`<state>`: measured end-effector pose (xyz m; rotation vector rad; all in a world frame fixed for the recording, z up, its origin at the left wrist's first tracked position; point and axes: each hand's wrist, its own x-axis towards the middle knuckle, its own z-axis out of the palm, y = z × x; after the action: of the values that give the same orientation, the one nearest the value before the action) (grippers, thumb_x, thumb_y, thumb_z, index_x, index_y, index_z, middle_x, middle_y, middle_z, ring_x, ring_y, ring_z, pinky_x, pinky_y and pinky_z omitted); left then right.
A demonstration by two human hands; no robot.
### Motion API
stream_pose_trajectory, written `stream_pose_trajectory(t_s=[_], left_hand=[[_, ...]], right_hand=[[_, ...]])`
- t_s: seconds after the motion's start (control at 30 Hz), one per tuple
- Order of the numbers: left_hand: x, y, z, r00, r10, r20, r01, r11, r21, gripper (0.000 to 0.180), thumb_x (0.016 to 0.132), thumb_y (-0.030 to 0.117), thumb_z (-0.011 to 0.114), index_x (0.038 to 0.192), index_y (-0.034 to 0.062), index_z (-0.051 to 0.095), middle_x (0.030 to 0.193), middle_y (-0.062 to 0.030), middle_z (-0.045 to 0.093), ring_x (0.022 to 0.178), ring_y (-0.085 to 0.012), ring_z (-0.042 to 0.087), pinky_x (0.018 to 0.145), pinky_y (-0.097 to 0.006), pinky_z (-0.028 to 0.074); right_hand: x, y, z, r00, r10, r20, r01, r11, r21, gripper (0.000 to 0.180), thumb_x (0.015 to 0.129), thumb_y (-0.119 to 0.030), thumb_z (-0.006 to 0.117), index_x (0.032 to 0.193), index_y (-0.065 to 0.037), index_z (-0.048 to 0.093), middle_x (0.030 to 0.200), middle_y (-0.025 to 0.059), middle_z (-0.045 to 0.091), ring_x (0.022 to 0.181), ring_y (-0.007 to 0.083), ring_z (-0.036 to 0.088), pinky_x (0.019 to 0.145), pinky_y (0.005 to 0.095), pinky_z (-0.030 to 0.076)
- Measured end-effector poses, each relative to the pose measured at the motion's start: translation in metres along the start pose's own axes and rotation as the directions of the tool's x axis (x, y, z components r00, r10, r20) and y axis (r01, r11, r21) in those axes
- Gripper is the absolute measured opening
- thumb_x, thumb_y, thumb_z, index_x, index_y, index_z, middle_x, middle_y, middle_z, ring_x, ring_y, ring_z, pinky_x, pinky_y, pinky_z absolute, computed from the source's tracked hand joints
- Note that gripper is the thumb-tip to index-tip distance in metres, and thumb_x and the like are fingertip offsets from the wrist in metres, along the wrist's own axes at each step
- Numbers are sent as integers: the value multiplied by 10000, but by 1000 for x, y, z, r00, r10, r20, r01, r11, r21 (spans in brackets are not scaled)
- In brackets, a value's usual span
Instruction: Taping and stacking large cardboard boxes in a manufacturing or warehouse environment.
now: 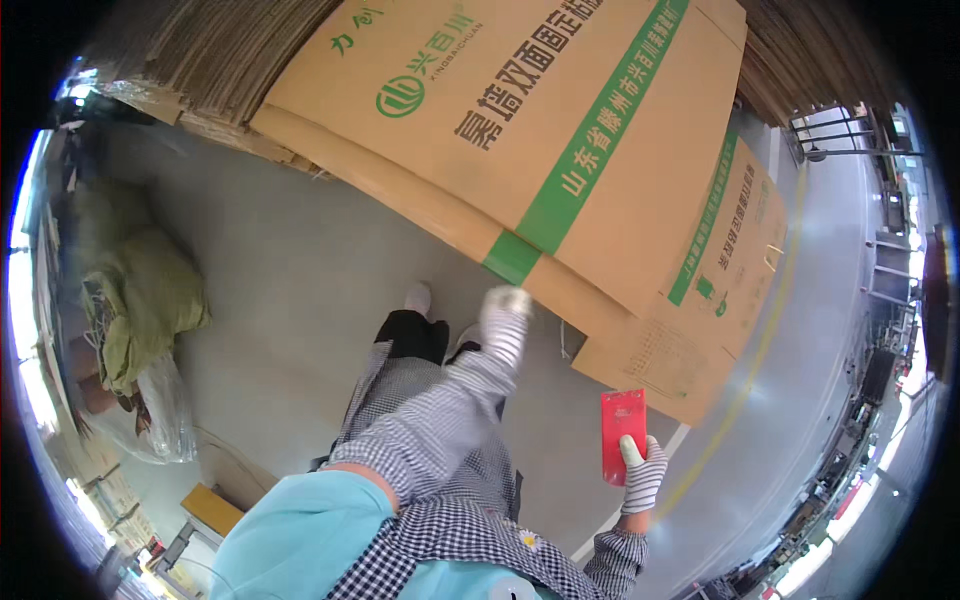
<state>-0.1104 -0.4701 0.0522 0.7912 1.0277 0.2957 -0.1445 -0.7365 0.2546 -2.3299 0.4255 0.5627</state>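
Note:
My left hand (507, 308), in a striped white glove, is at the near edge of a large flattened cardboard box (420, 140), just below its green stripe. Blur smears the fingers, so I cannot tell whether they grip that edge. To the right, my right hand (643, 472), also gloved, is closed round the lower end of a flat red rectangular plate (624, 425). The thumb lies across the plate's face, and the plate stands clear of the cardboard. Its exact kind does not show.
A second printed cardboard sheet (725, 270) lies at the right, partly under the large one. Stacks of cardboard (210, 65) rise behind. Green woven sacks (150, 280) and a clear plastic bag (165, 415) are on the left. A yellow line (745, 385) runs along the grey floor.

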Motion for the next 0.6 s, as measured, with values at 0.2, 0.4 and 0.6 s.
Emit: stream_pose_trajectory(t_s=[0.2, 0.4, 0.6], left_hand=[[95, 141, -49, 967, 202, -157, -239, 934, -265, 508, 930, 234, 620, 1331, -19, 438, 1153, -144, 602, 1005, -220, 624, 898, -341, 519], [201, 192, -13, 696, -453, -558, 394, 890, -231, 523, 861, 311, 725, 1255, 21, 539, 1080, -100, 658, 954, -288, 625, 856, -437, 517], [146, 173, -47, 951, 167, -261, -211, 966, -152, 600, 819, 422, 756, 1228, 24, 571, 1074, -129, 664, 917, -258, 659, 749, -380, 559]], right_hand=[[16, -39, 23, 987, -83, 137, 52, 976, 213, 342, 822, -279, 760, 957, 19, 663, 785, 25, 660, 714, 89, 561, 661, 277, 490], [39, -101, 38, 959, -123, 256, 5, 907, 420, 455, 821, -345, 770, 1046, 31, 647, 897, 36, 670, 810, 98, 576, 737, 275, 492], [64, -151, 46, 913, -150, 380, -111, 805, 583, 565, 810, -333, 772, 1194, 47, 607, 1059, 64, 673, 952, 145, 613, 862, 303, 492]])
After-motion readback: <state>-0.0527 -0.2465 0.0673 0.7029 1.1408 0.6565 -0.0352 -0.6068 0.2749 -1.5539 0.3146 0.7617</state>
